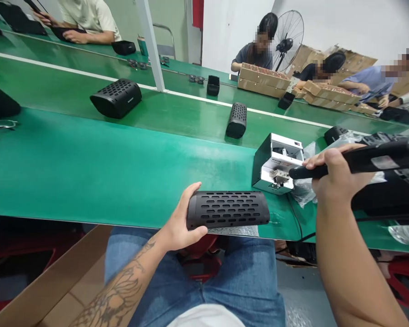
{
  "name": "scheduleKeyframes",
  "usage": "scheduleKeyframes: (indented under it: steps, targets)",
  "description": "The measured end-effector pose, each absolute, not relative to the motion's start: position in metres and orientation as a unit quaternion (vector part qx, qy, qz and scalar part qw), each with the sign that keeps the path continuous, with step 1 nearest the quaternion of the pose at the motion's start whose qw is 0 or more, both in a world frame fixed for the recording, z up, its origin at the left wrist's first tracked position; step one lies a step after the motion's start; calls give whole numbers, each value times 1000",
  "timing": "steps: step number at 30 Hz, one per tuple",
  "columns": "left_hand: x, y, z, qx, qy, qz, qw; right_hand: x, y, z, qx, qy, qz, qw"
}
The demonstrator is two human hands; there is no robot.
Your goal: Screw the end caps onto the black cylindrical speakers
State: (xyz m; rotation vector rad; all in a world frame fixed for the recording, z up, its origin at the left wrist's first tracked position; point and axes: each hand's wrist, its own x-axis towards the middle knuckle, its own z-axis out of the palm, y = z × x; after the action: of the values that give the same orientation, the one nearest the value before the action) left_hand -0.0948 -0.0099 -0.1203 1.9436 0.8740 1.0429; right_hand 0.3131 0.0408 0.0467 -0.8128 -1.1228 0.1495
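My left hand (182,227) is closed around the left end of a black speaker housing (228,209) with rows of slots, at the table's front edge. The housing lies lengthwise, its slotted face toward me. On the right, my right hand (342,175) grips a black electric screwdriver (371,160), held nearly level and pointing left. The screwdriver's nose is at the metal outlet of a small white and black screw feeder (276,165); whether they touch, I cannot tell. Any screw there is too small to see.
Two more slotted speakers (116,97) (237,120) stand on the green table (88,168) farther back. Clear plastic bags (305,193) and a cable lie beside the feeder. A white post (150,45) rises mid-table. Co-workers sit opposite, near cardboard trays (264,81).
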Motion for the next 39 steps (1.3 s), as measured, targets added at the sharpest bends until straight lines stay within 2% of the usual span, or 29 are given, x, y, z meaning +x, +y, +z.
scheduleKeyframes:
  steps: [3, 9, 16, 23, 26, 31, 39]
  targets:
    - [-95, -11, -119, 761, 359, 377, 387, 318, 38, 45, -380, -545, 62, 744]
    - [-88, -15, -118, 758, 356, 397, 375, 314, 31, 41, -396, -511, 83, 759]
    - [-87, -16, -126, 786, 340, 412, 311, 315, 33, 25, -442, -524, 110, 720]
    - [-84, -12, -130, 784, 328, 428, 306, 282, -7, 60, -419, -504, 121, 746]
    - [-83, -12, -129, 787, 321, 433, 301, 248, -40, 79, -352, -527, 189, 750]
    - [-82, -11, -128, 786, 314, 441, 300, 193, -73, 77, -265, -586, 351, 680]
    - [-81, -11, -129, 782, 305, 450, 306, 173, -56, 49, -288, -580, 393, 653]
